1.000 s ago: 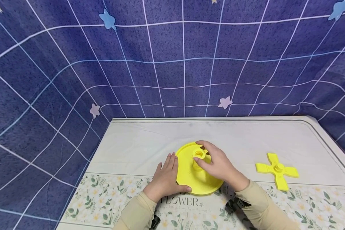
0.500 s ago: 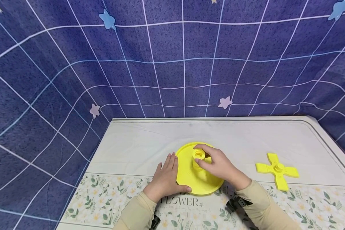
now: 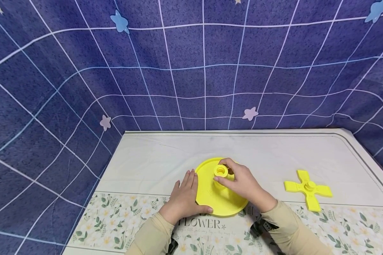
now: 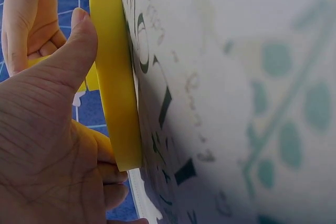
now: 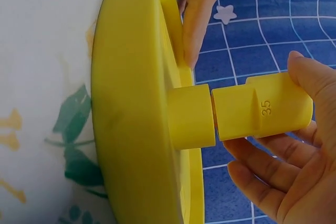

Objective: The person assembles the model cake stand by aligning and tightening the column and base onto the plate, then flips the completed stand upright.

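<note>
Two hands on the yellow parts here, lower middle of the head view. The left hand (image 3: 183, 200) braces the round base (image 3: 205, 189), fingers laid pretty straight along its left rim with the thumb out along the near edge, so it's steadying more than grasping. The right hand (image 3: 240, 179) has its fingers and thumb curled around a yellow tube (image 5: 273, 106) marked "35", which stands over the middle of the base, hole facing up.

Right wrist view is the useful one: a short post (image 5: 193, 116) sticks out from the base, and the tube sits end to end with it, a touch crooked, with a thin dark line between the two. Can't honestly tell from this angle whether there's a thread in there or just a push fit.

My read is that the step in hand is joining tube to post, and it doesn't look fully seated. Next move, I'd say, calls for lining the tube up straight, then pressing or turning it home while the left hand holds the base from spinning. The cross piece (image 3: 299, 186) lies untouched on the bench (image 3: 166, 159) at lower right; its centre peg looks like it could suit the tube's top later.
</note>
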`<state>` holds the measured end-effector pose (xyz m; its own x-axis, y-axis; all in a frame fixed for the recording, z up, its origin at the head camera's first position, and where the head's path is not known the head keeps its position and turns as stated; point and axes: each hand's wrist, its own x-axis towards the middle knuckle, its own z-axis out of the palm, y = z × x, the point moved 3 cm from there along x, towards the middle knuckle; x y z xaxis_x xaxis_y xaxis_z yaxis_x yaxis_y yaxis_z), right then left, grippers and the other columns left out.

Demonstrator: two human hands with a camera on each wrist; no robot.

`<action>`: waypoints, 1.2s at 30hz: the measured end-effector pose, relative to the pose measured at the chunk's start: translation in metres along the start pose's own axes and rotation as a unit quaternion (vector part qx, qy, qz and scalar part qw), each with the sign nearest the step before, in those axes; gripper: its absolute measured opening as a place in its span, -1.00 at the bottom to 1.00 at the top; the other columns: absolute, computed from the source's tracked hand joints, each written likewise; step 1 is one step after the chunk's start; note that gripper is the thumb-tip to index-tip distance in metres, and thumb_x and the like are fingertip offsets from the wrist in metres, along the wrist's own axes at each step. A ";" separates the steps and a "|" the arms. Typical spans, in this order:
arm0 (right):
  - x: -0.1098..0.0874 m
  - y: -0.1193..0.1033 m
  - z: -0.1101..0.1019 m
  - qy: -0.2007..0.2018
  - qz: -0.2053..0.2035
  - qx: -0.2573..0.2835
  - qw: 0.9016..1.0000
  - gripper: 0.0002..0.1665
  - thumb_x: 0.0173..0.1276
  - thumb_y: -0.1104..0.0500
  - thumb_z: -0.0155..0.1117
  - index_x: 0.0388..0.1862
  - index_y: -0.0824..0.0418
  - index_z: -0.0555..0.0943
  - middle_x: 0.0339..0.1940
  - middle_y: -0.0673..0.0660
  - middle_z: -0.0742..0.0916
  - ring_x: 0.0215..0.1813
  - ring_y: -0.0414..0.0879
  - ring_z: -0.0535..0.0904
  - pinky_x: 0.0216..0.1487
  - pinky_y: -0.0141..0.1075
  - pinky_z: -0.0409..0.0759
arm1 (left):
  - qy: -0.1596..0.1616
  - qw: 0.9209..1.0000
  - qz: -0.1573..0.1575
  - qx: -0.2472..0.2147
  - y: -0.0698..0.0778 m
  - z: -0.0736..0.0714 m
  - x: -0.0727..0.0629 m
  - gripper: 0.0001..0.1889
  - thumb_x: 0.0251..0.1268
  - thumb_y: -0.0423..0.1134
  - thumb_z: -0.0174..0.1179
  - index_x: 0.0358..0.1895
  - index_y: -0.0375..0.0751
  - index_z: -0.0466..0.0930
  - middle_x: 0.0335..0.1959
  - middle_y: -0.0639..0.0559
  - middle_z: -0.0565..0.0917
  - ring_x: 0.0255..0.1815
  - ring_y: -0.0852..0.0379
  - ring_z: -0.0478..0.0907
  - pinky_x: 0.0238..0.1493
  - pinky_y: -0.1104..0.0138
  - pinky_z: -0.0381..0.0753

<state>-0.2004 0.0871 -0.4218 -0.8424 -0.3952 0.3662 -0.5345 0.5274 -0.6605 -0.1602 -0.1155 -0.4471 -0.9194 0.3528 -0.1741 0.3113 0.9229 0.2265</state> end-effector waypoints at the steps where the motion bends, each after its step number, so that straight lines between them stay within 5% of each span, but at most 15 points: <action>1: 0.000 0.000 0.000 0.002 0.001 -0.001 1.000 -0.54 0.21 -0.03 0.44 0.03 0.05 0.53 -0.21 -0.05 0.71 -0.22 -0.15 0.60 -0.13 -0.20 0.60 | 0.000 1.000 0.000 -0.001 0.000 0.000 0.000 0.33 -0.07 0.56 0.16 0.52 -0.45 -0.10 0.57 -0.29 -0.14 0.57 -0.15 -0.22 0.41 -0.17 0.03; 6: 0.000 -0.002 0.000 0.007 0.000 -0.011 1.000 -0.53 0.20 -0.05 0.45 0.02 0.06 0.53 -0.20 -0.03 0.71 -0.22 -0.13 0.60 -0.14 -0.18 0.59 | 0.001 1.000 0.003 -0.002 0.000 0.000 0.000 0.33 -0.07 0.56 0.16 0.52 -0.45 -0.10 0.57 -0.29 -0.14 0.57 -0.15 -0.21 0.41 -0.18 0.02; 12: -0.002 -0.002 0.000 0.006 -0.016 -0.035 0.999 -0.33 0.24 -0.12 0.39 0.23 0.18 0.49 0.11 0.14 0.67 0.00 0.05 0.64 -0.01 -0.07 0.60 | 0.001 1.000 0.003 -0.008 -0.001 0.001 0.000 0.33 -0.07 0.55 0.16 0.52 -0.45 -0.11 0.57 -0.29 -0.15 0.57 -0.15 -0.22 0.42 -0.18 -0.01; 18: -0.001 -0.003 -0.002 -0.006 -0.045 0.030 0.999 -0.33 0.31 0.08 0.31 0.37 0.23 0.41 0.24 0.19 0.59 0.19 0.11 0.54 0.05 -0.04 0.59 | 0.000 1.000 0.001 -0.012 -0.001 0.001 0.000 0.33 -0.07 0.55 0.17 0.52 -0.45 -0.11 0.57 -0.28 -0.15 0.57 -0.15 -0.23 0.42 -0.18 -0.01; 25: 0.000 -0.002 -0.002 -0.031 -0.065 0.060 0.996 -0.39 0.32 0.21 0.25 0.35 0.27 0.43 0.26 0.17 0.60 0.18 0.03 0.56 0.04 -0.11 0.59 | 0.002 1.000 0.000 -0.004 -0.001 0.000 0.000 0.32 -0.06 0.55 0.17 0.52 -0.44 -0.11 0.57 -0.28 -0.14 0.58 -0.15 -0.22 0.42 -0.20 -0.04; 36: -0.001 0.001 -0.001 -0.029 -0.028 0.036 0.999 -0.51 0.32 0.12 0.32 0.22 0.19 0.55 0.13 0.07 0.67 -0.06 -0.08 0.61 0.00 -0.06 0.60 | 0.006 1.000 0.001 -0.003 -0.001 0.000 0.000 0.33 -0.07 0.55 0.17 0.52 -0.44 -0.10 0.57 -0.28 -0.13 0.57 -0.15 -0.21 0.42 -0.20 -0.05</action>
<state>-0.2002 0.0884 -0.4217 -0.8052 -0.4668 0.3657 -0.5720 0.4486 -0.6867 -0.1600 -0.1160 -0.4473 -0.9214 0.3531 -0.1625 0.3119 0.9211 0.2329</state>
